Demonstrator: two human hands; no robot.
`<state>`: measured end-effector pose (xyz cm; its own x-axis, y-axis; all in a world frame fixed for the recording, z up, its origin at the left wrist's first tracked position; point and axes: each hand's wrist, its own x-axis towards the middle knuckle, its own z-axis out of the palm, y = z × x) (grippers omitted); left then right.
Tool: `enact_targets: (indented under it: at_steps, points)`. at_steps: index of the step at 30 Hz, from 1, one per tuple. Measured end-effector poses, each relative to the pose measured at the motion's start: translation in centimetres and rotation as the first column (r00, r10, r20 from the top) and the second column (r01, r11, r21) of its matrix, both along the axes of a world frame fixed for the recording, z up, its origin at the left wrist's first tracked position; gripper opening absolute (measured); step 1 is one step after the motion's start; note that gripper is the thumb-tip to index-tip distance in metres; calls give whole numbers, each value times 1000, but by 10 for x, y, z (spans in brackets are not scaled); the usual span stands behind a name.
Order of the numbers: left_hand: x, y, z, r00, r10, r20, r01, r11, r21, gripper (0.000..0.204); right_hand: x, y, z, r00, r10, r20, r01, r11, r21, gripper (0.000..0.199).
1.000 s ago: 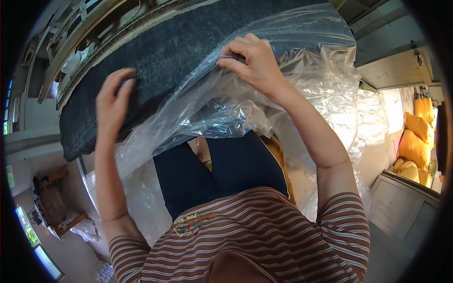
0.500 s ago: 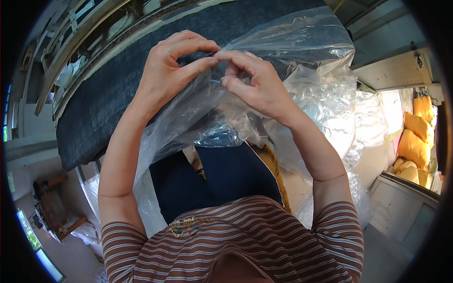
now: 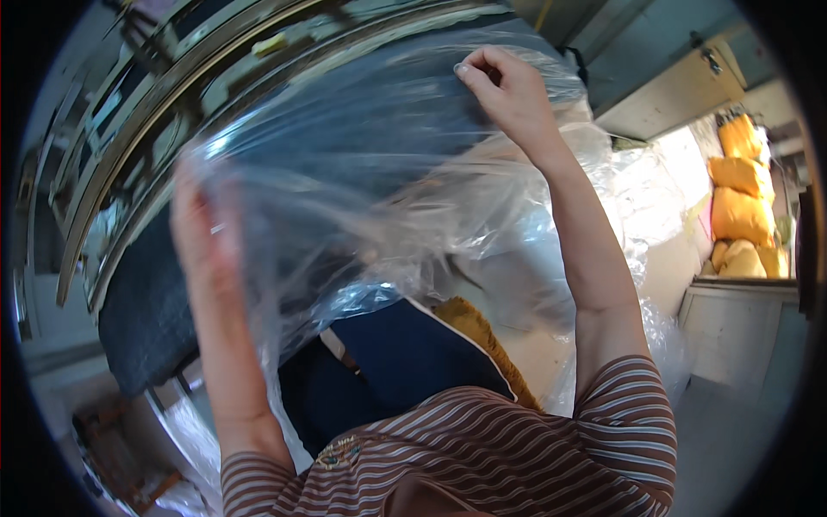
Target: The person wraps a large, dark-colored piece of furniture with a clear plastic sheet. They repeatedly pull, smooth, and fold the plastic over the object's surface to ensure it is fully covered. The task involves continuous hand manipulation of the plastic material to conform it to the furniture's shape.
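Observation:
A sheet of clear plastic film [image 3: 362,172] is spread wide between my arms, over a dark cloth-covered table and down over my lap. My right hand [image 3: 510,90] is raised at the far right of the table, thumb and fingers pinched together on the film's far edge. At the left end of the film is my left hand [image 3: 207,215], smeared by motion, with film around its fingers. Its grip does not show clearly. The dark table cover [image 3: 146,319] shows through the film and bare at the left.
Along the table's far side runs a long curved-looking metal and wood frame [image 3: 112,164]. More crumpled clear film [image 3: 646,198] lies bright at the right. Yellow-orange bundles [image 3: 741,211] are stacked beyond it. A wooden board [image 3: 672,90] juts in at the upper right.
My hands, close together before, are now far apart: the left went left and nearer, the right went right and farther. The film between them has spread out across the table.

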<state>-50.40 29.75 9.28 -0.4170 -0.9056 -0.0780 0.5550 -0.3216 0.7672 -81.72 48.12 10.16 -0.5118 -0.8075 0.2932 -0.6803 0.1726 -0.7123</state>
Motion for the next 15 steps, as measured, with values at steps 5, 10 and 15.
enact_targets:
  at_steps: [5, 10, 15]
  points:
    - [204, -113, -13, 734, 497, 463, -288, 845, -450, 46, -77, 16, -48, 682, -225, -696, 335, 942, 24, 50]
    - [445, -140, -42, -154, 809, 567, -96, 559, -823, 42, -80, 27, -33, 702, -165, -693, 324, 940, 104, 40]
    - [607, -167, -57, -546, 639, 543, 306, 755, -580, 41, -105, 15, -5, 661, -110, -742, 313, 940, 139, 34]
